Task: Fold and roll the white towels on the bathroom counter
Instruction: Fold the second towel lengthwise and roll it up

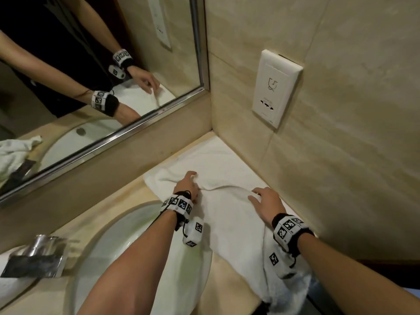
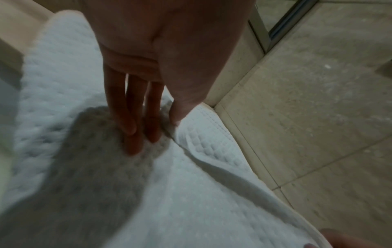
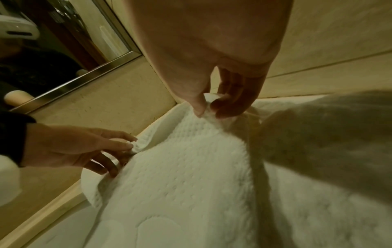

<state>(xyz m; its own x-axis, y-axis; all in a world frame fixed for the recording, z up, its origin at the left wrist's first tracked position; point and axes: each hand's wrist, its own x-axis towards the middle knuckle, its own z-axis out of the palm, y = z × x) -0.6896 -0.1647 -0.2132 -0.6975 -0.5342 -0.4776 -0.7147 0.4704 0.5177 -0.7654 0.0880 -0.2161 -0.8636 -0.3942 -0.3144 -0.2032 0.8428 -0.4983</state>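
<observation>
A white waffle-weave towel point(image 1: 227, 223) lies spread in the counter's corner, and its near end hangs over the front edge. My left hand point(image 1: 193, 178) is at the towel's left side and pinches a raised fold of its hem; in the left wrist view the other fingers point(image 2: 135, 134) lie straight on the cloth. My right hand point(image 1: 255, 194) is at the right side near the wall. In the right wrist view this right hand point(image 3: 206, 110) pinches a bit of towel edge between thumb and fingers, with the left hand point(image 3: 129, 144) beside it.
The oval sink basin point(image 1: 136, 246) sits just left of the towel, with a chrome faucet point(image 1: 38, 253) further left. A mirror point(image 1: 91, 87) runs along the back and reflects a crumpled white towel point(image 1: 13, 153). The tiled right wall carries a socket panel point(image 1: 276, 89).
</observation>
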